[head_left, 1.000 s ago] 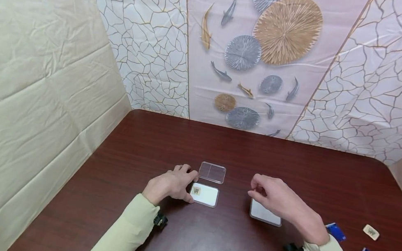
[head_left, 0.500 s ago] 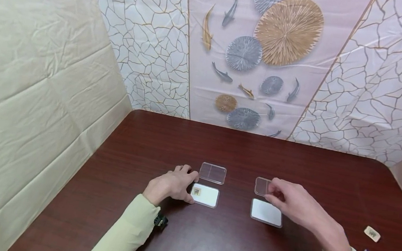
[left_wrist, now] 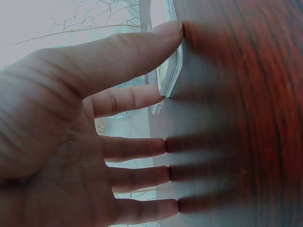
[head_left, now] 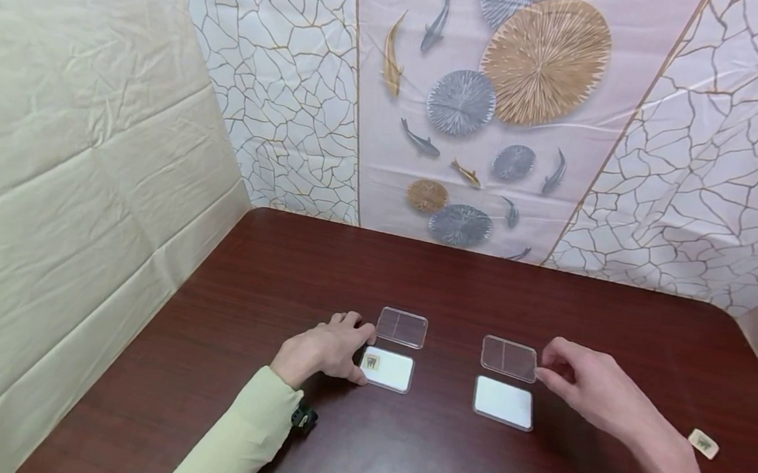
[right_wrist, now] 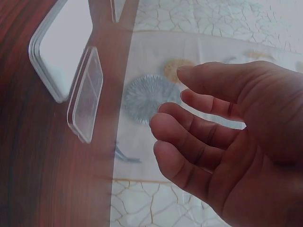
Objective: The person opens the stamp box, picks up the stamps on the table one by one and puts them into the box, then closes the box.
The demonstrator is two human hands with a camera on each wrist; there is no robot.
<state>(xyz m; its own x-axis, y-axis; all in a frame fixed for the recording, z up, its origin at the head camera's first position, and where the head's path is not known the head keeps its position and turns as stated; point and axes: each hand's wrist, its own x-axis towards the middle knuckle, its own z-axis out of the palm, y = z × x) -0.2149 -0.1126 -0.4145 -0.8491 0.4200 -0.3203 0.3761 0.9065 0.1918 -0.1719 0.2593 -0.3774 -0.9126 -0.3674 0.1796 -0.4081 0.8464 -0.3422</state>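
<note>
On the left lies a shallow clear case with a white insert, a small stamp-like square at its left end. My left hand steadies that end, thumb and index finger at its edges. The other fingers are straight, tips down at the table. Behind it lies a clear lid. My right hand hovers with loosely curled fingers and nothing between them, just right of a second clear lid. In front of that lid lies another case with a plain white insert.
The cases and lids lie on a dark reddish-brown wooden table. Far right, beyond the right forearm, lies a small cream rectangle with a dark picture. A patterned cloth hangs at the table's back edge, pale cloth at the left.
My right hand has moved right, away from above the plain white case, uncovering the second lid behind it. The blue packets at right have gone out of sight behind the right arm. My left hand stays put.
</note>
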